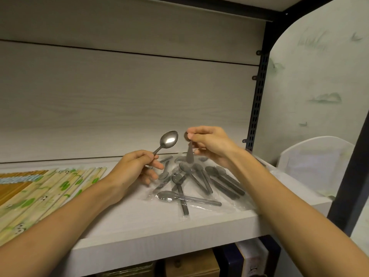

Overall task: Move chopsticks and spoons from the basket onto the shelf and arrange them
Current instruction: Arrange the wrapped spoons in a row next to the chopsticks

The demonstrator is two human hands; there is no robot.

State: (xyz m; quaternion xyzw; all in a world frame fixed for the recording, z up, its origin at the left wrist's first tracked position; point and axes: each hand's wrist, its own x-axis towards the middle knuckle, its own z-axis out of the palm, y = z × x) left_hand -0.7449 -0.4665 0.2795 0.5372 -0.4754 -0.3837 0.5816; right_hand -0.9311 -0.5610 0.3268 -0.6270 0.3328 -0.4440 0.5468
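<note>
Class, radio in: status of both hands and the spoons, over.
Left hand grips bare spoon upright. Right hand pinches second spoon, handle down. Wrapped spoons heaped on shelf; nothing blocking.

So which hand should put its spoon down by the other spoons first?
Probably the right hand. Its spoon hangs handle-down right above the spoon pile. The left hand holds its spoon bowl-up, off to the pile's left side.

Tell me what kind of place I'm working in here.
Probably a shop or storeroom display rack: a white shelf on a slotted black upright, stocked with many wrapped chopsticks and bagged spoons.
</note>
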